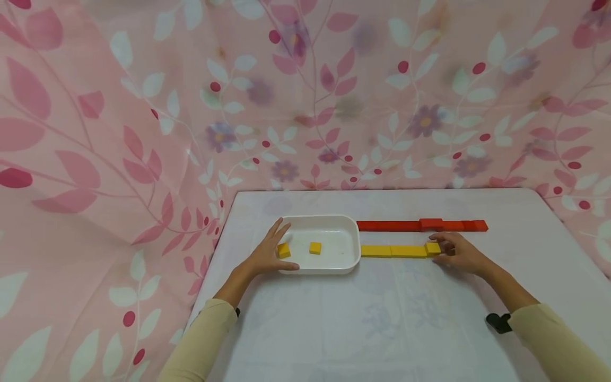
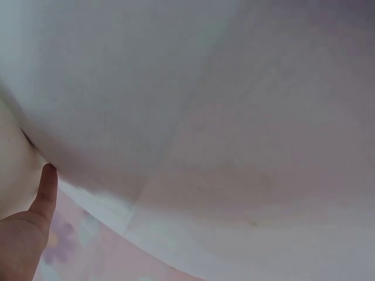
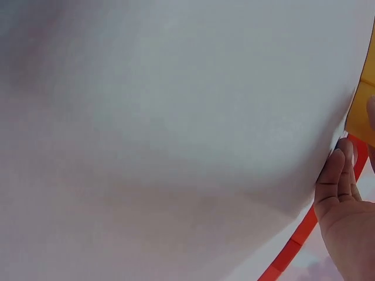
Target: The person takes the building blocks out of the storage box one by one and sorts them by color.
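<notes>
At the left end of a white tray (image 1: pixel 334 271), my left hand (image 1: pixel 264 255) rests with fingers spread along the side and the thumb by the front rim. One yellow block (image 1: pixel 284 250) lies in the tray beside that hand, and a second yellow block (image 1: pixel 315 248) sits near the middle. My right hand (image 1: pixel 460 255) pinches a yellow block (image 1: pixel 433 249) between thumb and fingers, at the right end of a yellow row (image 1: pixel 393 251). The left wrist view shows the left thumb (image 2: pixel 45 196) against the tray's side. Yellow blocks (image 3: pixel 364 114) appear beside the right fingers in the right wrist view.
Behind the yellow row runs a parallel row of red blocks (image 1: pixel 391 226); one red block (image 1: pixel 431 224) stands out from it. Both rows start at the tray's right side. A white cloth covers the table (image 1: pixel 358 329). Pink floral curtains (image 1: pixel 305 106) hang behind and at the left.
</notes>
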{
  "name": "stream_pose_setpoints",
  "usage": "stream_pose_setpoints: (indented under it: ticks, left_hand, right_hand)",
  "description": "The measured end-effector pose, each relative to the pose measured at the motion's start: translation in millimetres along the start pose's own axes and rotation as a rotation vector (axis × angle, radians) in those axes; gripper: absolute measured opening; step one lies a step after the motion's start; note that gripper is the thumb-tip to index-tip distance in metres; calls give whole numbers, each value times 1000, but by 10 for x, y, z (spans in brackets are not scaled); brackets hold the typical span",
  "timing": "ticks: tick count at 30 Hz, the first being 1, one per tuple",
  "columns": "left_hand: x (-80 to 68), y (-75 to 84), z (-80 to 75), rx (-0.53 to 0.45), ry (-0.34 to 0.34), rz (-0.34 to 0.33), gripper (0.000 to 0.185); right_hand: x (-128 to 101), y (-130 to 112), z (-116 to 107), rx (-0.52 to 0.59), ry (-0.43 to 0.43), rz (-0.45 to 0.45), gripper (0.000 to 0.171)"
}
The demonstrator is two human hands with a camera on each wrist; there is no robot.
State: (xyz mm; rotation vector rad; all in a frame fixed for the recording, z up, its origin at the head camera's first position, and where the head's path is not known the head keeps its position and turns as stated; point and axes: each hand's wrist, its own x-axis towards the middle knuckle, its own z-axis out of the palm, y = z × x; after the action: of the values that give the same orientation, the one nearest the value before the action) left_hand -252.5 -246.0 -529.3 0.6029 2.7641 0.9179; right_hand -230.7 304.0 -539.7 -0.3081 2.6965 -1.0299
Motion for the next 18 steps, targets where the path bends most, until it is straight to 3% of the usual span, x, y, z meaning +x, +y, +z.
stream_pose_setpoints:
  ticks: [7,14,18]
  left_hand:
    - [-2,-33,32,-15,3,-5,127]
    - [-3,-24,16,-12,0,-22,127]
    - [-3,1,8,-24,-8,-14,127]
  right_hand:
    - [-123,-1,-77,14,26,-7,72]
    - [-137,-255,-112,-68,276,-101,72]
    - [-87,-446,-64,-40,333,-150,71]
